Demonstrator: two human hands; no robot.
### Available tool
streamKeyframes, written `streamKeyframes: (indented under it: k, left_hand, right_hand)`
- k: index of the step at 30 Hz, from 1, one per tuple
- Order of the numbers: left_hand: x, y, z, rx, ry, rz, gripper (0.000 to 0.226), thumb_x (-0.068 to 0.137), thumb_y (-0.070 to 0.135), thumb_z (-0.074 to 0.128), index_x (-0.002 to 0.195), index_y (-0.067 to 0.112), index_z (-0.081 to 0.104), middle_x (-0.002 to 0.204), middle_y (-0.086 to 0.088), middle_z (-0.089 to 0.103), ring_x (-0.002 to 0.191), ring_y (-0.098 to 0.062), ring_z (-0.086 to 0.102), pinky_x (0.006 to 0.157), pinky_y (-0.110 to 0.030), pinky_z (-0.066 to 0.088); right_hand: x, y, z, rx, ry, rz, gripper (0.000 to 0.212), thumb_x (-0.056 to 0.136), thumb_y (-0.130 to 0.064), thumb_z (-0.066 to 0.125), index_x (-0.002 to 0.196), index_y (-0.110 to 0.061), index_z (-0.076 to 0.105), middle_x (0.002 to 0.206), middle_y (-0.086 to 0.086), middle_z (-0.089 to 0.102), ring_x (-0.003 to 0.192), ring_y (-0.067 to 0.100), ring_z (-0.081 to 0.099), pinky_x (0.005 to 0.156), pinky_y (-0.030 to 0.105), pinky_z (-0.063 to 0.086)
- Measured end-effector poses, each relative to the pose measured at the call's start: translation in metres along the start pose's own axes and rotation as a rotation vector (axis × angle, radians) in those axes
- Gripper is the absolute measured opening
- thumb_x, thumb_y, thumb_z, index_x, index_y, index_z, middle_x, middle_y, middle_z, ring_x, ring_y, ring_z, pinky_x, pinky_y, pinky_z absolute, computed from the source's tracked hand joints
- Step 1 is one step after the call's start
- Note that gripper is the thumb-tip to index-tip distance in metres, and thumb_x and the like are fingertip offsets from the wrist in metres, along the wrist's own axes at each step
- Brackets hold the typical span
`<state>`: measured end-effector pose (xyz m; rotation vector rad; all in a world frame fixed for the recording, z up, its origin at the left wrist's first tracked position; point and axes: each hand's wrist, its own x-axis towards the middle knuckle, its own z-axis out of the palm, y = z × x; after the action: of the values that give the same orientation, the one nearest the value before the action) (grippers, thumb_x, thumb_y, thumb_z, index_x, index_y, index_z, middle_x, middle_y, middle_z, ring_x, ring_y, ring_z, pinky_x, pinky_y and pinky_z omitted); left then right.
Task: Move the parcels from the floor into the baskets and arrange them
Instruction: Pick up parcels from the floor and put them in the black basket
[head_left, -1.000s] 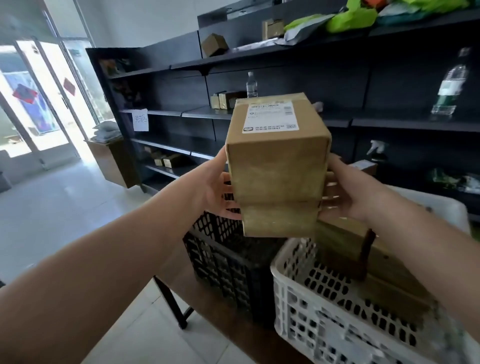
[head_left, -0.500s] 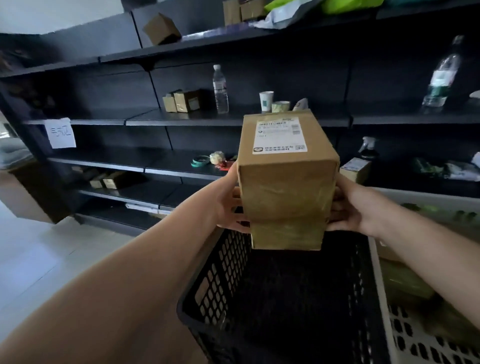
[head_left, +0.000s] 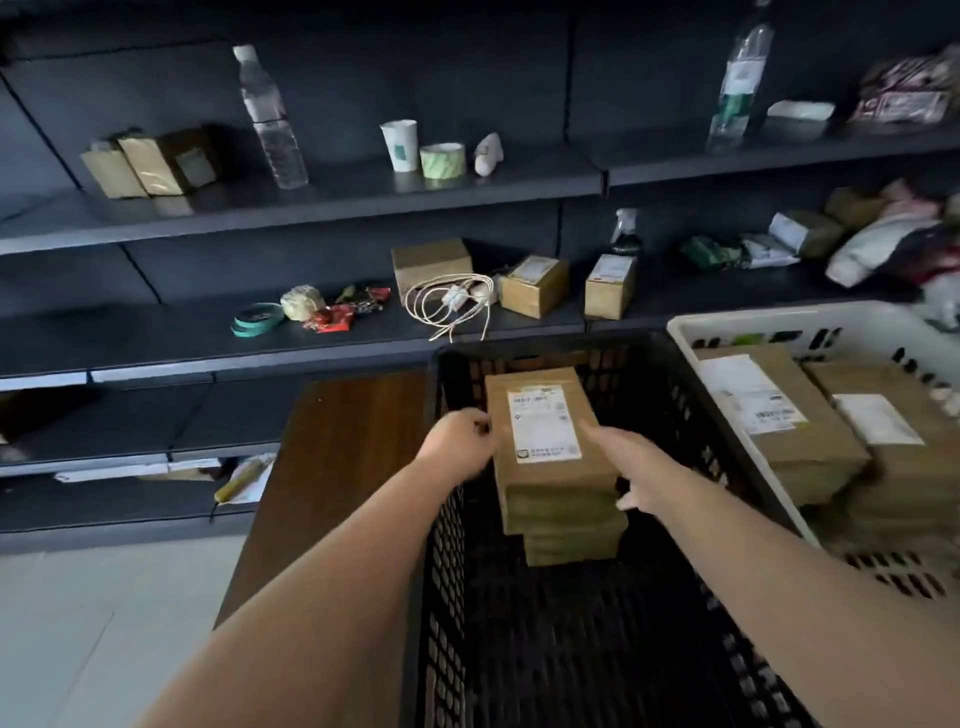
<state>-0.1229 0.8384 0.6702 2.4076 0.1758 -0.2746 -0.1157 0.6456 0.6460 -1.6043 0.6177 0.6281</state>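
Parcel clamped by both hands' fingers inside black basket on wooden table; dark shelves behind.

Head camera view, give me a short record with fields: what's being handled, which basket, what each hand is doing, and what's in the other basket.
item handled: stacked cardboard parcels, label facing up
location: inside the black basket, toward its far end
left hand: fingers curled against the left side of the stack
right hand: on the right side of the stack, fingertips low on its side
other basket: white basket on the right, holding several brown parcels
support: black basket sits on a dark wooden table
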Motion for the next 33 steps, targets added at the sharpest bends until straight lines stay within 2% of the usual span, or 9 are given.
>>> streamKeyframes:
  k: [4, 7, 9, 12, 16, 20, 22, 27, 33]
  left_hand:
    - [-0.001, 0.001, 0.031, 0.109, -0.129, 0.060, 0.054, 0.090, 0.030, 0.056, 0.140, 0.021, 0.038, 0.140, -0.005, 0.047, 0.113, -0.019, 0.054, 0.079, -0.024, 0.045]
    - [-0.005, 0.008, 0.040, 0.134, -0.110, 0.086, 0.048, 0.090, 0.028, 0.053, 0.136, 0.024, 0.041, 0.136, -0.001, 0.049, 0.088, -0.011, 0.057, 0.071, -0.028, 0.049]
    - [-0.011, 0.019, 0.043, 0.173, -0.040, 0.146, 0.043, 0.090, 0.030, 0.051, 0.132, 0.025, 0.044, 0.136, 0.001, 0.048, 0.097, -0.015, 0.057, 0.076, -0.032, 0.050]
    - [-0.021, 0.051, 0.061, 0.278, 0.036, 0.314, 0.039, 0.089, 0.030, 0.050, 0.128, 0.024, 0.048, 0.130, 0.000, 0.051, 0.114, -0.022, 0.050, 0.087, -0.036, 0.047]
    - [-0.046, 0.124, 0.114, 0.390, 0.055, 0.564, 0.034, 0.089, 0.031, 0.049, 0.122, 0.024, 0.051, 0.119, 0.001, 0.055, 0.112, -0.023, 0.050, 0.087, -0.038, 0.043]
    - [-0.090, 0.215, 0.196, 0.502, -0.012, 0.726, 0.034, 0.087, 0.029, 0.045, 0.119, 0.020, 0.052, 0.119, -0.004, 0.054, 0.112, -0.028, 0.049, 0.089, -0.039, 0.042]
    - [-0.120, 0.261, 0.245, 0.521, -0.024, 0.793, 0.035, 0.089, 0.030, 0.043, 0.121, 0.020, 0.051, 0.121, -0.006, 0.055, 0.112, -0.030, 0.049, 0.090, -0.040, 0.041]
    - [-0.172, 0.340, 0.342, 0.509, -0.055, 0.835, 0.033, 0.092, 0.030, 0.040, 0.121, 0.020, 0.052, 0.119, -0.005, 0.055, 0.113, -0.029, 0.049, 0.089, -0.041, 0.039]
    - [-0.212, 0.418, 0.449, 0.689, -0.074, 0.978, 0.028, 0.091, 0.028, 0.039, 0.113, 0.014, 0.051, 0.115, -0.008, 0.055, 0.108, -0.028, 0.049, 0.086, -0.040, 0.037]
  right_hand:
    - [0.013, 0.011, 0.022, -0.104, 0.091, -0.146, 0.057, 0.091, -0.026, 0.059, 0.143, -0.023, 0.036, 0.146, 0.005, 0.040, 0.130, 0.028, 0.040, 0.098, 0.039, 0.036]
    - [0.009, 0.014, 0.016, -0.249, 0.180, -0.269, 0.041, 0.092, -0.021, 0.053, 0.132, -0.017, 0.052, 0.135, 0.006, 0.053, 0.116, 0.027, 0.053, 0.088, 0.033, 0.046]
    - [0.001, 0.016, 0.000, -0.370, 0.244, -0.380, 0.037, 0.092, -0.020, 0.052, 0.129, -0.016, 0.054, 0.132, 0.005, 0.054, 0.115, 0.023, 0.054, 0.083, 0.030, 0.046]
    - [-0.023, 0.021, -0.043, -0.696, 0.364, -0.581, 0.034, 0.091, -0.030, 0.055, 0.124, -0.020, 0.056, 0.127, -0.001, 0.054, 0.113, 0.018, 0.054, 0.086, 0.030, 0.046]
    - [-0.067, 0.039, -0.130, -1.008, 0.600, -0.808, 0.028, 0.086, -0.031, 0.055, 0.111, -0.020, 0.060, 0.112, 0.000, 0.059, 0.103, 0.021, 0.055, 0.077, 0.032, 0.046]
    - [-0.110, 0.081, -0.242, -1.034, 0.748, -0.742, 0.022, 0.081, -0.030, 0.056, 0.099, -0.017, 0.061, 0.102, 0.003, 0.060, 0.098, 0.024, 0.056, 0.077, 0.034, 0.049]
    - [-0.129, 0.112, -0.307, -1.076, 0.798, -0.688, 0.020, 0.082, -0.033, 0.055, 0.094, -0.018, 0.060, 0.097, 0.003, 0.060, 0.093, 0.025, 0.059, 0.071, 0.032, 0.046]
    - [-0.159, 0.177, -0.431, -1.216, 0.864, -0.595, 0.028, 0.082, -0.038, 0.058, 0.106, -0.022, 0.059, 0.105, 0.001, 0.059, 0.099, 0.024, 0.055, 0.069, 0.030, 0.036]
    - [-0.168, 0.237, -0.543, -1.239, 0.815, -0.484, 0.032, 0.084, -0.033, 0.052, 0.113, -0.021, 0.058, 0.112, 0.003, 0.058, 0.105, 0.026, 0.054, 0.079, 0.033, 0.042]
